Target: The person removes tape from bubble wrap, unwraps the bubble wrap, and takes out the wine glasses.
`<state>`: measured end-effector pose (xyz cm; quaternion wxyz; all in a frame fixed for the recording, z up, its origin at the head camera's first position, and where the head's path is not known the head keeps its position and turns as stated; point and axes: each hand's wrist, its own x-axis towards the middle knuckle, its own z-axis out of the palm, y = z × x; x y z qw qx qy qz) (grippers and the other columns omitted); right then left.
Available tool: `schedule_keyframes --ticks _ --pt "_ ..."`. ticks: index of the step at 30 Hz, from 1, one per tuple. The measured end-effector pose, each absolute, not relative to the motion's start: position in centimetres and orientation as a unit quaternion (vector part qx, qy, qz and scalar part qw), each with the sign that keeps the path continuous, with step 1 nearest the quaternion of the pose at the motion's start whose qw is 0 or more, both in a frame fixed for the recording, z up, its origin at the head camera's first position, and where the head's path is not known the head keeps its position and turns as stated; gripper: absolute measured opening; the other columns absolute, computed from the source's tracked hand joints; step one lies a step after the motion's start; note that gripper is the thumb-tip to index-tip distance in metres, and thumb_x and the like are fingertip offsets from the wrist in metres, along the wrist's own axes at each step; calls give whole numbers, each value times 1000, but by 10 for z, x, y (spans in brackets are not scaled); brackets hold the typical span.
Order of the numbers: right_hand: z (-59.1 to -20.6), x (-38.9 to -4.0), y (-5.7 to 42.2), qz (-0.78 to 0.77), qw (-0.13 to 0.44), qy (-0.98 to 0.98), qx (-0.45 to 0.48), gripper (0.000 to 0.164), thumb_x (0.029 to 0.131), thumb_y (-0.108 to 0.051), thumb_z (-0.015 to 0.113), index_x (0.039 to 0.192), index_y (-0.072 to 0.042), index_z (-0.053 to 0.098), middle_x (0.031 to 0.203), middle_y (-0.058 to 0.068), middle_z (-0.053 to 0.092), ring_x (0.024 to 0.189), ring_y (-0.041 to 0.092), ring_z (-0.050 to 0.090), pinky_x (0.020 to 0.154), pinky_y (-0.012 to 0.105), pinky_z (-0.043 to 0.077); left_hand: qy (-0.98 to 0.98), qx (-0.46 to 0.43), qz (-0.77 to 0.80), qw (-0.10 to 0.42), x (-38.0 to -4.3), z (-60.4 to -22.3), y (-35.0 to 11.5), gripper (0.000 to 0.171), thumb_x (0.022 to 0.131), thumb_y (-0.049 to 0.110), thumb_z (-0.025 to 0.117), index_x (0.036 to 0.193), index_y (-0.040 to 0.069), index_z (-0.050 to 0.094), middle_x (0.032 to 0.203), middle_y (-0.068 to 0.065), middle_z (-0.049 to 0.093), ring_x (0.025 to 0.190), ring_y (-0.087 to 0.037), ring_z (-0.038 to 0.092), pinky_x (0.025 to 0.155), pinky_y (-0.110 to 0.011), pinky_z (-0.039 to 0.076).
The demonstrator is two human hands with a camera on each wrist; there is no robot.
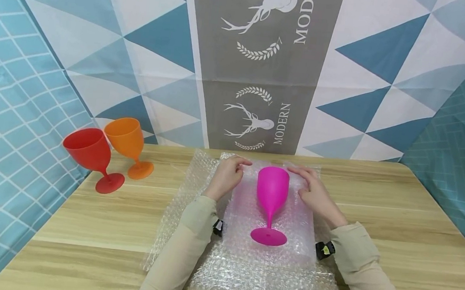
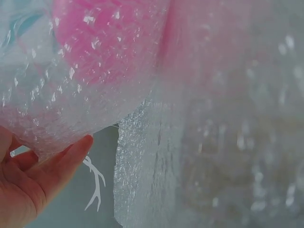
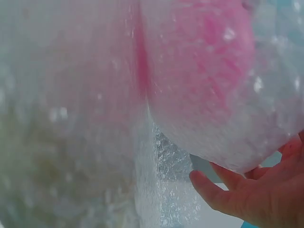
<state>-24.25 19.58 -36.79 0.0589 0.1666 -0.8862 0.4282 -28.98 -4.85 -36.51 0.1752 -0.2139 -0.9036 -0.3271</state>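
Note:
A magenta plastic goblet lies on bubble wrap, its rim toward the far side and its round foot toward me. My left hand is at the far left corner of this upper sheet. In the left wrist view, thumb and fingers pinch the wrap's edge. On the goblet's other side, my right hand holds the far right part of the sheet. The right wrist view has its fingers along the wrap's edge, with pink showing blurred through the film.
Beneath lies a wider sheet of bubble wrap, reaching toward the near edge. A red goblet and an orange goblet stand at the left on the wooden table. Patterned cloth hangs behind the table.

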Motion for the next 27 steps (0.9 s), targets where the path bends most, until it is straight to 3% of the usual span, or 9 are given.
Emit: schedule_keyframes --ticks 6,13,17,27 --pt "-367 -244 199 425 50 -892 148 55 81 7 43 134 -7 43 129 22 35 112 39 41 79 43 42 -903 -204 -334 176 -291 -366 -50 38 74 -9 49 107 3 66 104 -13 66 79 -20 55 70 -31 47" --pt "-369 -243 203 453 68 -878 142 43 90 -6 42 133 -4 43 132 22 36 120 41 37 94 58 35 -906 -190 -335 177 -293 -367 -53 40 73 -8 50 108 3 65 105 -13 66 84 -23 58 75 -34 48" --pt "-369 -243 205 450 77 -880 134 41 92 -16 50 131 -4 44 130 22 37 116 40 41 91 56 39 -905 -185 -342 174 -293 -367 -54 41 72 -8 50 108 3 65 105 -13 65 81 -23 57 73 -34 48" --pt "-367 -244 210 455 78 -881 106 41 84 0 48 125 0 45 127 26 40 111 44 42 90 55 38 -909 -173 -349 152 -295 -369 -58 41 71 -7 50 110 1 63 105 -14 64 90 -26 60 78 -36 49"
